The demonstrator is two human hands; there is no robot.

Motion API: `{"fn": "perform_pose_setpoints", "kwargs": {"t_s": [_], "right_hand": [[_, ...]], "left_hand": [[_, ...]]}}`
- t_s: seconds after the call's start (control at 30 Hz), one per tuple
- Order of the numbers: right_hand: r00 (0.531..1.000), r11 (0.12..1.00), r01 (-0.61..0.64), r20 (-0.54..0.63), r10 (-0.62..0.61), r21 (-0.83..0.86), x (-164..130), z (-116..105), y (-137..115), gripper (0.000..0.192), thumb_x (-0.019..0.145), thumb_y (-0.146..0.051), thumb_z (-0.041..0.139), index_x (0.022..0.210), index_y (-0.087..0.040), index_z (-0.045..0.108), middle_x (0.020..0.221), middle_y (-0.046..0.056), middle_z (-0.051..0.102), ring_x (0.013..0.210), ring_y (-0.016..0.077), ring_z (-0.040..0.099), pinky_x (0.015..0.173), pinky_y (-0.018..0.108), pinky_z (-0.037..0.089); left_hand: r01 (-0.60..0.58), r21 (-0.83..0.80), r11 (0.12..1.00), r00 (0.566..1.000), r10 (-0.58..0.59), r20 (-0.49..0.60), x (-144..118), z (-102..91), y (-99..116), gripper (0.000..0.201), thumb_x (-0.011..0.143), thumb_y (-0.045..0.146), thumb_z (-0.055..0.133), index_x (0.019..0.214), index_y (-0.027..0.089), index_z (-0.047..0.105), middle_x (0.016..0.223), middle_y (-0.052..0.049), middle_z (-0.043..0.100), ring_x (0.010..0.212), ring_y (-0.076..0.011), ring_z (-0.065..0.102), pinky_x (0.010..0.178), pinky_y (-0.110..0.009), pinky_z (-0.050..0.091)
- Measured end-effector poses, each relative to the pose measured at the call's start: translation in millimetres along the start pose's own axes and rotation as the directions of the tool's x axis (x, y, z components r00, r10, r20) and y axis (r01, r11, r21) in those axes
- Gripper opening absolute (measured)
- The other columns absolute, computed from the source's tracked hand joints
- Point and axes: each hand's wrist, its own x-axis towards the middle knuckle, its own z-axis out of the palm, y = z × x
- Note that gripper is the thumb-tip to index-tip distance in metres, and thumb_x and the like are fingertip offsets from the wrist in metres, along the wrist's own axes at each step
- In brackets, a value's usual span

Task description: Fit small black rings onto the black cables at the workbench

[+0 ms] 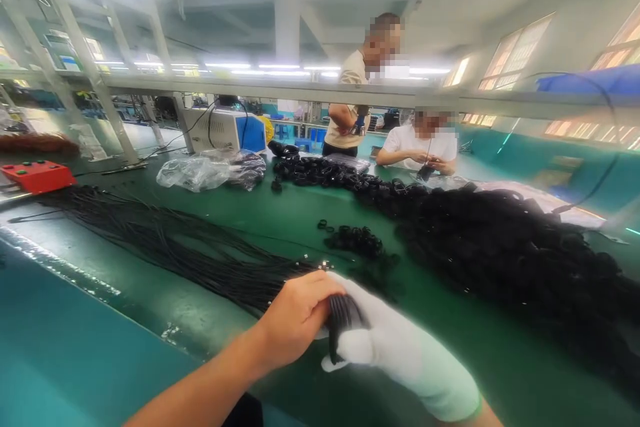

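Observation:
My bare left hand [299, 313] is closed at the near end of a bundle of long black cables [200, 250], its fingers pressed on a bent black cable coil [345, 313]. My right hand [373, 333], in a white glove, wraps round the same coil from the right, thumb in front. Small metallic cable ends [324, 265] glint just beyond my fingers. The cables run away to the left across the green table [300, 213]. The inner side of the coil is hidden by both hands.
A large heap of black coiled cables [500, 247] covers the right side. A small pile of black rings [357, 240] lies mid-table. Clear plastic bags [195, 170], a red control box [37, 175] and a blue-white machine [227, 130] stand behind. Two people [420, 147] are across the table.

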Motion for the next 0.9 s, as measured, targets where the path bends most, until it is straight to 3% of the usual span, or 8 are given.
{"fn": "perform_pose_setpoints", "kwargs": {"t_s": [0.1,0.2,0.4,0.63,0.73,0.9], "right_hand": [[0.999,0.998,-0.038,0.022,0.037,0.044,10.0,-4.0,9.4,0.063,0.067,-0.018,0.071,0.125,-0.021,0.046,0.101,0.007,0.061,0.089,0.0248,0.062,0.074,0.043,0.055],[0.998,0.989,-0.026,0.061,0.017,0.142,17.4,-11.0,18.3,0.052,0.069,-0.019,0.070,0.117,-0.017,0.051,0.096,0.008,0.061,0.088,0.0255,0.063,0.072,0.044,0.056],[0.984,0.936,-0.083,0.174,0.024,0.341,20.9,-25.2,32.1,0.038,0.075,-0.029,0.066,0.108,-0.011,0.057,0.095,0.012,0.061,0.084,0.0221,0.064,0.070,0.042,0.056],[0.996,0.943,-0.048,0.085,0.020,0.329,22.8,-28.4,39.4,0.035,0.073,-0.033,0.069,0.098,-0.010,0.063,0.080,0.009,0.063,0.083,0.0216,0.062,0.069,0.040,0.054],[0.997,0.947,-0.048,0.064,0.029,0.317,24.0,-26.1,43.6,0.032,0.074,-0.031,0.068,0.097,-0.009,0.063,0.078,0.009,0.063,0.080,0.0208,0.062,0.068,0.038,0.054],[0.997,0.954,-0.056,0.064,0.039,0.293,23.5,-18.6,39.6,0.027,0.075,-0.030,0.066,0.091,-0.008,0.063,0.081,0.008,0.060,0.072,0.0168,0.061,0.063,0.033,0.054]], "left_hand": [[0.025,0.020,0.999,1.000,-0.025,0.002,1.9,-1.3,-0.8,0.032,0.084,0.007,0.038,0.093,0.019,0.066,0.088,-0.003,0.062,0.081,-0.0141,0.056,0.076,-0.023,0.044],[0.082,0.043,0.996,0.997,-0.082,-0.006,5.9,-1.9,-1.0,0.032,0.083,0.007,0.037,0.090,0.019,0.066,0.085,-0.003,0.061,0.079,-0.0140,0.055,0.074,-0.024,0.043],[0.363,-0.133,0.922,0.932,-0.357,0.064,13.2,-1.6,-4.7,0.020,0.079,0.016,0.047,0.096,0.020,0.057,0.080,0.001,0.060,0.062,-0.0109,0.055,0.055,-0.021,0.043],[0.492,-0.243,0.836,0.867,-0.495,0.052,18.7,10.1,-14.9,0.010,0.074,0.018,0.051,0.084,0.018,0.053,0.064,0.003,0.055,0.050,-0.0090,0.052,0.044,-0.018,0.041],[0.511,-0.220,0.831,0.855,-0.519,0.025,18.5,14.8,-19.9,0.005,0.072,0.017,0.052,0.075,0.018,0.049,0.058,0.004,0.054,0.048,-0.0090,0.052,0.042,-0.017,0.040],[0.570,-0.284,0.771,0.812,-0.580,0.055,16.2,19.9,-23.1,0.012,0.070,0.015,0.052,0.076,0.020,0.044,0.053,0.007,0.051,0.040,-0.0089,0.050,0.037,-0.018,0.038]]}}
